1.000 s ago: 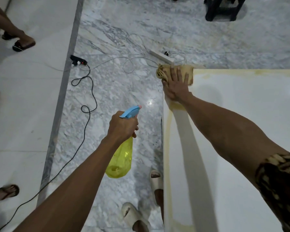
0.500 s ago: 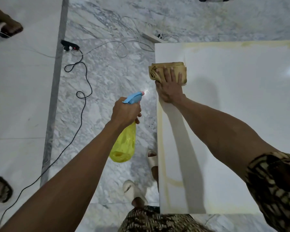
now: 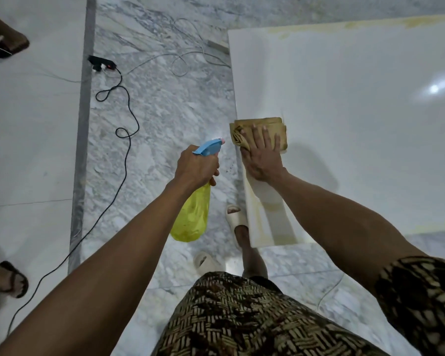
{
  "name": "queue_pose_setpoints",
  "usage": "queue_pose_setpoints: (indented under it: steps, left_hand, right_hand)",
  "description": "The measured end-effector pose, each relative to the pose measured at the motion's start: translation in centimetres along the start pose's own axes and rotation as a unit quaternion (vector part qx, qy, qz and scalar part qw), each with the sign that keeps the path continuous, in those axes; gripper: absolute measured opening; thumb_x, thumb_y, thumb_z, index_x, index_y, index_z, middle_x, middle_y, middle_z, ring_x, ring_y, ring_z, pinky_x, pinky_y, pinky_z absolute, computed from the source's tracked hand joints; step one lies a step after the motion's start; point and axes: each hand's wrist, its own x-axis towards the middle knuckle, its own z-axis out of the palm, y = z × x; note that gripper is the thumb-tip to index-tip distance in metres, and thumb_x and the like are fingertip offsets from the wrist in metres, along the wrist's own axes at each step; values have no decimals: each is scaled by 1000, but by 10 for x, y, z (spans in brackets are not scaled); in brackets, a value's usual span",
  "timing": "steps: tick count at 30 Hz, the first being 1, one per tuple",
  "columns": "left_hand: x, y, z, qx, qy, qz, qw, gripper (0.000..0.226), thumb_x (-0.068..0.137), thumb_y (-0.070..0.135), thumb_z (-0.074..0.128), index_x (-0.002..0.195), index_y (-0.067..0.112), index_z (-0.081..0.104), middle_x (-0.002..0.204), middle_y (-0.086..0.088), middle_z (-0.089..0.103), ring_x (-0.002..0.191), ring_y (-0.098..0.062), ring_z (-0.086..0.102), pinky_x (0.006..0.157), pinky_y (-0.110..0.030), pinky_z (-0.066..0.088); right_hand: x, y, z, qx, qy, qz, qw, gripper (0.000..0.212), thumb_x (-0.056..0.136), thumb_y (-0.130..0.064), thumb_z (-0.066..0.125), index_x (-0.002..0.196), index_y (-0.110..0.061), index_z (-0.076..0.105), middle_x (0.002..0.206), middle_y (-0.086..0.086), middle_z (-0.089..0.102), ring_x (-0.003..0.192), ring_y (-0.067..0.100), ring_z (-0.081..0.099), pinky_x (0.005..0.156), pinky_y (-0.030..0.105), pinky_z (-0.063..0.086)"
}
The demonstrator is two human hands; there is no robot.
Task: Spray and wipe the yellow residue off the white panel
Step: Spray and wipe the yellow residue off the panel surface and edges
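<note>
Far left, two feet in dark sandals stand on the pale floor, well away from the fingers. A grey strip runs down the floor. Next to it lies a black plug box with a small red light, and a black cord loops from it toward the bottom left. Thin white wires curl on the marble floor above the hands.

The left hand grips the neck of a spray bottle. Its fingers are curled round the bottle under the blue spray head. The bottle body is yellow and hangs down below the fingers. The nozzle tip points up and right, toward the cloth. No writing or label can be read on the bottle.

Just right of the nozzle, the right hand lies flat on a folded tan cloth. Its fingers are straight and a little spread, pressing the cloth down. The cloth sits at the left edge of the white panel, under and past the fingertips.

Yellow marks show on the panel below the right wrist, near its bottom left corner. More yellow runs along the far top edge. A bright light spot shines on the panel, far right of the fingers.

Two cream slippers are below the bottle. Patterned brown clothes fill the bottom.
</note>
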Motion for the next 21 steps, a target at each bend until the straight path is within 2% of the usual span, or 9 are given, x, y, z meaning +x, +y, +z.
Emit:
queue_pose_setpoints:
  steps: [6, 10, 13, 17, 21]
  left_hand:
    - [-53, -29, -1, 23, -17, 38, 999, 49, 77, 28, 57, 118, 10, 79, 70, -9, 73, 72, -41, 78, 70, -56, 67]
    - [-82, -45, -1, 45, -22, 54, 997, 48, 80, 32, 58, 117, 8, 78, 71, -9, 74, 68, -37, 78, 70, -51, 68]
    - [-101, -55, 1, 52, -25, 50, 997, 37, 88, 26, 60, 116, 8, 78, 72, -10, 74, 62, -32, 75, 69, -46, 68]
    - [-118, -67, 7, 64, -23, 38, 997, 30, 93, 22, 62, 110, 2, 76, 73, -12, 75, 53, -25, 71, 65, -41, 66]
    - [-133, -74, 18, 56, -24, 31, 998, 37, 87, 26, 62, 114, 5, 77, 71, -10, 74, 65, -34, 77, 69, -47, 68]
  right_hand:
    - [-86, -15, 18, -4, -5, 15, 1000, 59, 102, -49, 10, 158, -31, 6, 167, 5, 4, 153, 32, 1, 120, 59, -1]
    - [-129, -21, 26, -6, 0, 15, 1000, 59, 102, -49, 9, 158, -29, 13, 167, 7, 7, 153, 33, 2, 119, 59, -2]
    - [-157, -27, 30, -1, -5, 19, 1000, 63, 99, -50, 4, 157, -29, 16, 166, 7, 9, 153, 33, 3, 119, 59, -2]
    - [-193, -33, 36, -6, 2, 11, 1000, 60, 101, -46, 10, 157, -27, 21, 165, 10, 17, 152, 37, 11, 117, 62, 6]
    - [-225, -40, 37, -21, -21, 13, 999, 61, 100, -47, 7, 157, -28, 20, 165, 9, 17, 151, 37, 13, 117, 62, 9]
